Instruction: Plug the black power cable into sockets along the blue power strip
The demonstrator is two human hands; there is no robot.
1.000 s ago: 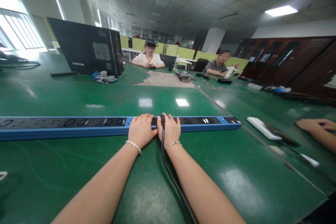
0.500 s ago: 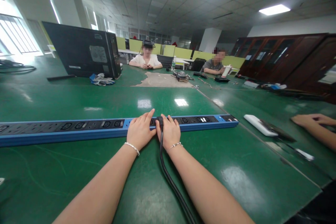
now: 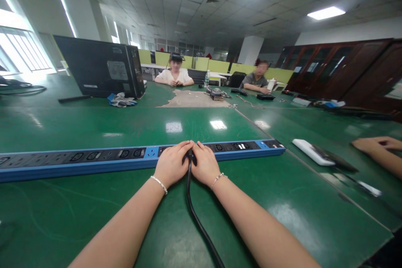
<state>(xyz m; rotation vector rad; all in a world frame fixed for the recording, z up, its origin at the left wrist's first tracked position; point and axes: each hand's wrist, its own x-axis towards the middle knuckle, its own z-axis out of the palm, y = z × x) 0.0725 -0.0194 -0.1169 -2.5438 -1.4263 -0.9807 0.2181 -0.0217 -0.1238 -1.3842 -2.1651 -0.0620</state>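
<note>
A long blue power strip (image 3: 152, 152) with black socket sections lies across the green table. Over its middle, my left hand (image 3: 172, 162) and my right hand (image 3: 205, 163) meet with fingertips together, both closed around the black plug (image 3: 190, 155) at the strip. Most of the plug is hidden by the fingers. From it a thick black cable (image 3: 197, 215) runs down between my forearms towards me.
Behind the strip stand a black computer case (image 3: 100, 67) and gloves (image 3: 122, 100). Two people sit across the green table (image 3: 141, 123). At the right are a white device (image 3: 312, 153) and another person's hands (image 3: 370, 144). A bottle (image 3: 207, 78) stands farther back.
My left hand has moved right, onto the plug, and its fingers have closed in beside my right hand's. The plug is now more covered. The view has shifted slightly.
</note>
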